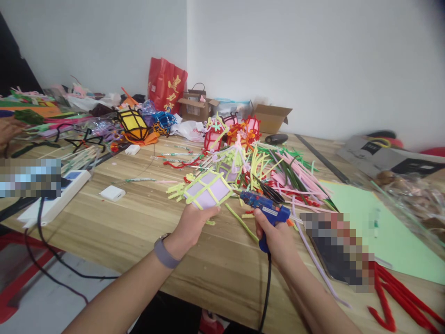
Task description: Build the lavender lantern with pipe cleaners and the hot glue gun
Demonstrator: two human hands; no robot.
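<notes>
In my left hand (194, 223) is a small paper lantern (207, 189) with lilac panels and a yellow-green pipe-cleaner frame. My fingers are closed round its lower side, partly hidden behind it. My right hand (274, 234) grips a blue hot glue gun (266, 206) by its handle. The gun's nozzle points left and sits close to the lantern's right edge; whether they touch I cannot tell. A black cord runs down from the gun's handle. Just beyond the lantern is another lilac one (230, 170) with yellow-green trim. A yellow-green pipe cleaner (242, 223) lies between my hands.
Pipe cleaners (295, 174) are heaped behind the glue gun. A blurred-out flat object (337, 253) lies right, on green paper (385, 232). A power strip (59, 197) and white charger (112, 193) are left. Further back are a yellow lantern (133, 123), red bag (166, 83) and another person's hand (10, 132).
</notes>
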